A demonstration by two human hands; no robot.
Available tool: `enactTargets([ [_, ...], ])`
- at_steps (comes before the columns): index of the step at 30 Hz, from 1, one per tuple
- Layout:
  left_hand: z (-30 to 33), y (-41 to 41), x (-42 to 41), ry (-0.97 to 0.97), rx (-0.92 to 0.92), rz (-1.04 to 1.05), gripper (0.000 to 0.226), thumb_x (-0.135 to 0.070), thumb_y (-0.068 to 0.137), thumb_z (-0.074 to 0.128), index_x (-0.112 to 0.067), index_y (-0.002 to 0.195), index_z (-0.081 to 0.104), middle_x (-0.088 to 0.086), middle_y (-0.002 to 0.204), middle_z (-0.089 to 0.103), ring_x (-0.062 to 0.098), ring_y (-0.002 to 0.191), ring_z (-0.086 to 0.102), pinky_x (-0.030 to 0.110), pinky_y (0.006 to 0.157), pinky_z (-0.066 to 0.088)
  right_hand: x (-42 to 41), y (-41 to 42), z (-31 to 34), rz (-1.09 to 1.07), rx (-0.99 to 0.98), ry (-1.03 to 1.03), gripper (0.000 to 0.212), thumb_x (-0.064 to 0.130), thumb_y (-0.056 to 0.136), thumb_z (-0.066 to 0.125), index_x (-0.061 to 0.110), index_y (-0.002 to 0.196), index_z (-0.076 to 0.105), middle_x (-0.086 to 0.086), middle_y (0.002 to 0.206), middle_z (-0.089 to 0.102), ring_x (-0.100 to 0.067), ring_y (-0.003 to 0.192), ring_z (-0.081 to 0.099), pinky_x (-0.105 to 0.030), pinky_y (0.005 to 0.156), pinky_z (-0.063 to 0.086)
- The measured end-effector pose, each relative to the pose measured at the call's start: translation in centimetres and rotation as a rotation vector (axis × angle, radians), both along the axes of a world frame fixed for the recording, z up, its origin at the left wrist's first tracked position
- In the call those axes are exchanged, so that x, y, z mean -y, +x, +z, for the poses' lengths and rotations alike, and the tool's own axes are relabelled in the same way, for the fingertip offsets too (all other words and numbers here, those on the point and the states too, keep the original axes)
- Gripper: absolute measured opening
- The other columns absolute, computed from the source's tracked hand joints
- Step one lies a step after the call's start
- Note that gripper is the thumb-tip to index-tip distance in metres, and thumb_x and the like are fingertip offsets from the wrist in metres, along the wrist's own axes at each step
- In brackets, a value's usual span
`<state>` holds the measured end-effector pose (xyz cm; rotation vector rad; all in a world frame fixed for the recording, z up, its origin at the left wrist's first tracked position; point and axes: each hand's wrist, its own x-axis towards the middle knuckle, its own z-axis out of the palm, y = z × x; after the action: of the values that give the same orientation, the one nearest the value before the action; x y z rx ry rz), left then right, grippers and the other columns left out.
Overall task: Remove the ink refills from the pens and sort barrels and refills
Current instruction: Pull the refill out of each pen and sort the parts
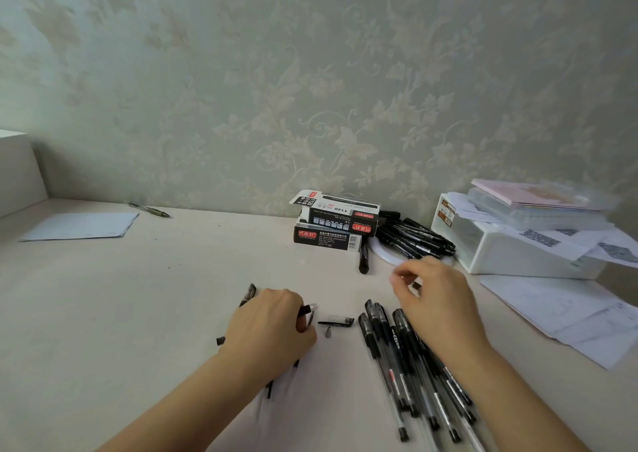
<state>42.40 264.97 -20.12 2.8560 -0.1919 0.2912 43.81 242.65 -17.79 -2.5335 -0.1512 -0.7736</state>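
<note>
head view: the left hand [272, 331] rests low on the pale tabletop [172, 296], fingers curled round a pen barrel [308, 309] whose black grip and clear tip stick out to the right of the knuckles. more dark pen parts [248, 294] poke out from under this hand on its far left and near side, too covered to tell barrels from refills. just right of the hand lie a loose pen cap [338, 322] with its black clip, and a small metal tip cone [328, 332] nearer than it.

the right hand [435, 299] hovers above the tabletop, fingers loosely bent with thumb and forefinger close together; it is blurred, and i cannot tell whether it pinches anything. under and near this hand a bundle of clear-barrelled pens [400, 358] with black grips lies side by side, running toward the near right.

farther back, two stacked pen boxes [331, 225] stand near the wall, a single black pen [363, 260] lying just in front of them. right of the boxes a heap of black pens [414, 237] sits on a white round plate [386, 256]. a white storage box [511, 251] with papers and booklets on it stands at far right, loose sheets [566, 313] nearer. at far left lie a sheet of paper [81, 225] and a lone pen [149, 209].
</note>
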Motion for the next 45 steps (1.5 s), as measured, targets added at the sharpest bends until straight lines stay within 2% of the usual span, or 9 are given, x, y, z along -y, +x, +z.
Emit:
enactTargets([
  [4,0.4,-0.1,0.5,0.033,-0.002,0.033,0.013,-0.028,0.077,0.052,-0.017,0.07,0.053,-0.003,0.067,0.053,0.018,0.062,0.05,0.025,0.047,0.033,-2.9,-0.2,0.0,0.171,-0.084,0.131,0.006,0.03,0.085,0.068,0.03,0.082,0.073,0.017,0.074,0.065,0.0,0.054,0.054,-0.01,0.053,0.039],
  [17,0.5,0.0,2.4,0.002,-0.075,0.183,0.035,-0.026,0.081,0.059,-0.021,0.064,0.029,-0.007,0.068,0.038,0.017,0.07,0.045,0.026,0.052,0.031,-3.7,-0.1,-1.6,0.215,-0.124,0.345,0.005,0.029,0.088,0.068,0.033,0.089,0.071,0.025,0.078,0.063,-0.002,0.053,0.056,-0.013,0.056,0.047],
  [23,1.9,1.1,2.6,-0.052,-0.144,0.167,0.044,-0.038,0.076,0.07,-0.02,0.067,0.032,-0.007,0.074,0.044,0.017,0.074,0.043,0.026,0.057,0.033,-3.7,0.0,-0.7,0.208,-0.278,0.348,0.005,0.034,0.088,0.066,0.034,0.092,0.069,0.013,0.075,0.068,0.003,0.059,0.058,-0.018,0.059,0.047],
  [26,3.5,2.2,1.7,-0.206,-0.15,0.163,0.037,-0.037,0.073,0.069,-0.018,0.067,0.039,-0.006,0.066,0.043,0.012,0.06,0.045,0.024,0.048,0.03,-3.9,-0.2,-0.2,0.243,-0.45,0.483,0.008,0.039,0.089,0.065,0.033,0.092,0.067,0.009,0.079,0.072,0.001,0.061,0.06,-0.022,0.064,0.05],
  [29,5.4,2.9,0.6,-0.627,-0.153,0.109,0.028,-0.032,0.072,0.069,-0.011,0.064,0.052,-0.004,0.049,0.04,0.012,0.041,0.035,0.017,0.039,0.027,-4.3,-0.7,0.2,0.338,-0.621,0.707,0.02,0.042,0.09,0.065,0.025,0.098,0.069,0.005,0.085,0.076,-0.002,0.061,0.059,-0.022,0.063,0.052],
  [32,5.2,1.6,0.7,-0.871,-0.079,-0.002,0.026,-0.024,0.073,0.065,-0.008,0.057,0.052,0.001,0.05,0.033,0.013,0.043,0.027,0.018,0.038,0.023,-4.9,-1.3,0.3,0.523,-0.765,0.937,0.029,0.036,0.088,0.069,0.012,0.103,0.072,-0.004,0.094,0.077,-0.006,0.063,0.058,-0.018,0.059,0.049],
  [37,3.4,-0.3,0.8,-0.898,0.013,-0.15,0.013,-0.022,0.08,0.068,-0.021,0.067,0.069,-0.007,0.053,0.06,-0.001,0.045,0.046,0.009,0.045,0.035,-5.0,-1.7,0.1,0.645,-0.801,1.065,0.022,0.014,0.085,0.072,0.002,0.103,0.069,-0.012,0.087,0.074,-0.009,0.062,0.058,-0.017,0.057,0.05],
  [41,1.7,-0.4,-1.3,-0.773,0.048,-0.257,0.026,-0.056,0.086,0.05,-0.038,0.104,0.051,-0.011,0.069,0.053,0.003,0.053,0.044,0.016,0.055,0.037,-4.0,-1.3,0.1,0.584,-0.595,1.223,0.007,0.005,0.093,0.06,0.003,0.099,0.061,-0.015,0.087,0.074,-0.014,0.069,0.065,-0.022,0.064,0.055],
  [45,1.1,-0.5,-1.9,-0.518,0.173,-0.316,0.019,-0.049,0.095,0.032,-0.041,0.106,0.046,-0.022,0.078,0.052,0.003,0.064,0.048,0.012,0.06,0.036,-2.3,-0.7,0.0,0.552,-0.42,1.46,0.009,0.008,0.1,0.045,0.004,0.099,0.052,-0.022,0.1,0.073,-0.023,0.082,0.073,-0.024,0.066,0.059],
])
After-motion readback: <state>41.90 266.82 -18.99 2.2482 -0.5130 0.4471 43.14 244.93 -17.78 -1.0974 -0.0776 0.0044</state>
